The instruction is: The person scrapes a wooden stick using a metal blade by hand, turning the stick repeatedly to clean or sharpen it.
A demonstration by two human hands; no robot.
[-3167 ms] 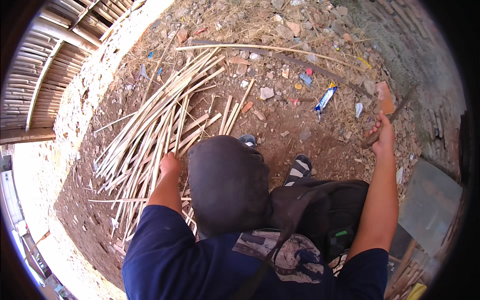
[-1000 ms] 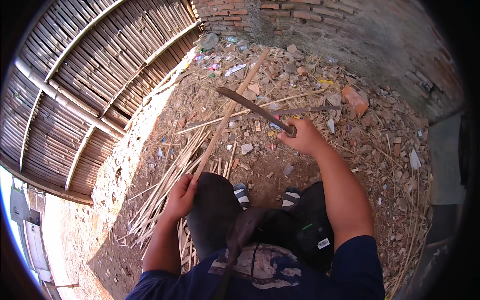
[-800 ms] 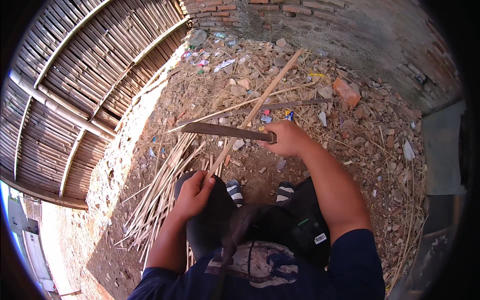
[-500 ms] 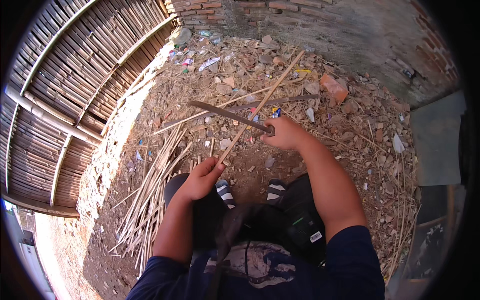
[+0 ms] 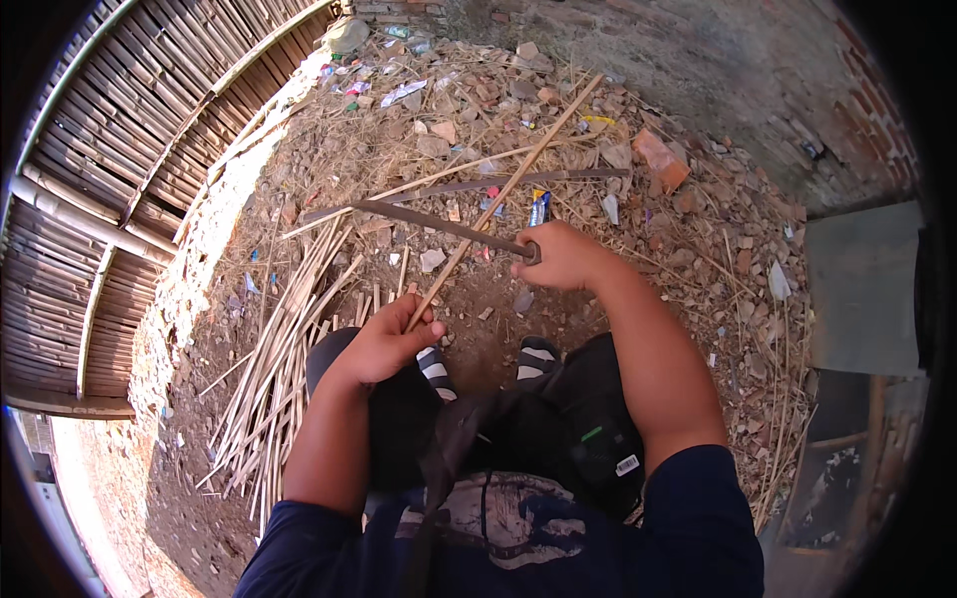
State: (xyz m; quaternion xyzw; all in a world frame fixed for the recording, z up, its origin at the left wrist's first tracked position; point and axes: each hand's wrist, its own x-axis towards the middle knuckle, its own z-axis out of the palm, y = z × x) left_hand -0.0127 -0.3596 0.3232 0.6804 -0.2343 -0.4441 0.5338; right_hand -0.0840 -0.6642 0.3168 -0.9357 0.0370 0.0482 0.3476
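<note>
Bamboo strip (image 5: 533, 159), one, long and split: slants up and away before me, above the dirt ground (image 5: 488, 344); held near its lower end in my bare left hand (image 5: 391, 339), fingers curled round it.
Machete (image 5: 424, 217), one, dark-bladed: handle enclosed in my right hand (image 5: 558, 257); blade points left, across the strip. Whether they touch, I cannot tell.
Pile of pale strips (image 5: 284, 374), loose: left of my left knee (image 5: 332, 349).
Striped footwear (image 5: 436, 371), one pair, mine: below the work.
Hazards, in my judgement: blade skidding down onto my left hand; cause, that hand sits ungloved in line with the strip. Strip twisting; cause, one end held, far end without a grip. Blade jumping toward knee or foot; cause, a hard knot and too much force.
</note>
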